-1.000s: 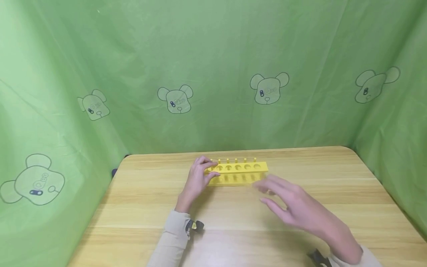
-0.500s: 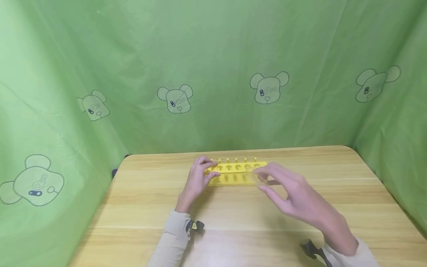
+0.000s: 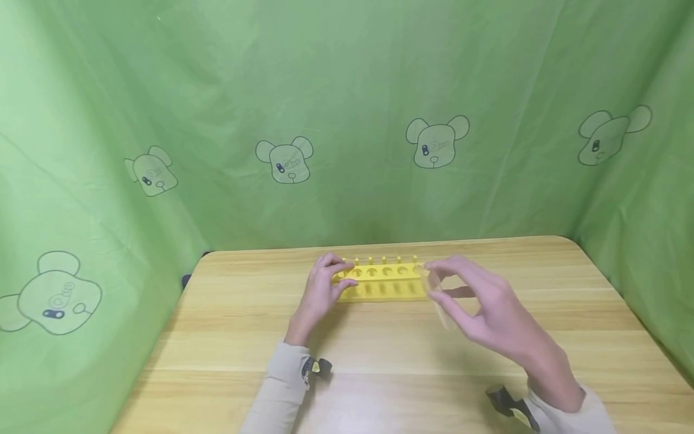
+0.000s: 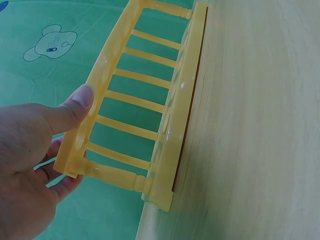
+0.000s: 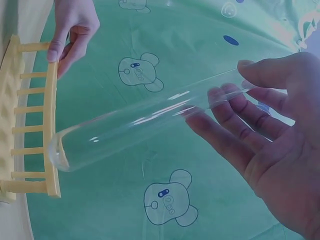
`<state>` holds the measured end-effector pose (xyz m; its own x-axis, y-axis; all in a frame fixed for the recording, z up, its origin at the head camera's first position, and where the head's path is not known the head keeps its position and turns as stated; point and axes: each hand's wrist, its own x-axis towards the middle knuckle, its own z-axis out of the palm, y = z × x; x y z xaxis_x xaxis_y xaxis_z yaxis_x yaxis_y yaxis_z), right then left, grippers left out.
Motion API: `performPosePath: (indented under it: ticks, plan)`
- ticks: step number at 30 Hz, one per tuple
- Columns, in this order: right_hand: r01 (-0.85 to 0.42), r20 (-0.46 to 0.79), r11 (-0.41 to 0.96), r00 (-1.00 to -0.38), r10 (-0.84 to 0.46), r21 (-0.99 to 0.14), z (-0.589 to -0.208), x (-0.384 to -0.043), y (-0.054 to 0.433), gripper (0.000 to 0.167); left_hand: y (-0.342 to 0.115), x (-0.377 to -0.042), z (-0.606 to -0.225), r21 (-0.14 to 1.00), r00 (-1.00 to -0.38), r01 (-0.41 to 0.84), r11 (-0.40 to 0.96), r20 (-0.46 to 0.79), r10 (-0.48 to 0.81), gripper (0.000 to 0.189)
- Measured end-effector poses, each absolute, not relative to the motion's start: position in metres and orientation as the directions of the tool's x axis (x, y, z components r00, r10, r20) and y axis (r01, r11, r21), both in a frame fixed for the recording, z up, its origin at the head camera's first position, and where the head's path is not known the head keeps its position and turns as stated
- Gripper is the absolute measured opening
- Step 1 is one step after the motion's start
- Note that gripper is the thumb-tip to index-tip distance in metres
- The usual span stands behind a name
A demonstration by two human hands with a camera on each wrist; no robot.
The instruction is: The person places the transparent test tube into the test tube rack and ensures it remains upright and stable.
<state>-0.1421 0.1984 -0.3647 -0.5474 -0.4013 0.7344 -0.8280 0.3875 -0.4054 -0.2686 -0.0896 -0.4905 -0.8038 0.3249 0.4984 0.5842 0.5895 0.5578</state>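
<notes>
Carried to the right since half a second ago, the clear tube [image 3: 443,312] now slants more steeply, away from the holes it lay over and just beyond the right end of the yellow rack [image 3: 386,279]. I pinch it near its upper end between the thumb and fingers of my right hand [image 3: 494,313], and its other end slopes down from my grasp; whether it touches the rack, I cannot tell. My left hand [image 3: 317,292] stays on the rack's left end, gripping the upper bar with the thumb on one face and fingers on the other. Along that bar runs a row of round holes, with short pegs lined up on the far side. The rack stands near the far edge of the wood-grain bench [image 3: 374,349]. On my wrists, beside the pale sleeves [image 3: 273,386], sit small dark devices [image 3: 501,400]. Around the bench hangs a green curtain [image 3: 347,78] printed with outlined bear heads [image 3: 291,164]
</notes>
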Motion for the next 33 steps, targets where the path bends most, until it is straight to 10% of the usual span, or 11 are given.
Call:
performPosePath:
  ticks: [14, 33]
  plan:
    - [-0.822, 0.787, 0.431, -0.525, -0.323, -0.372, -0.36, -0.15, 0.21, 0.035, -0.09, -0.269, -0.492, 0.555, -0.797, 0.592, 0.584, 0.508, 0.325, 0.041]
    - [-0.765, 0.783, 0.467, -0.585, -0.211, -0.445, -0.365, -0.159, 0.223, 0.056, -0.091, -0.271, -0.493, 0.557, -0.794, 0.597, 0.577, 0.515, 0.324, 0.04]
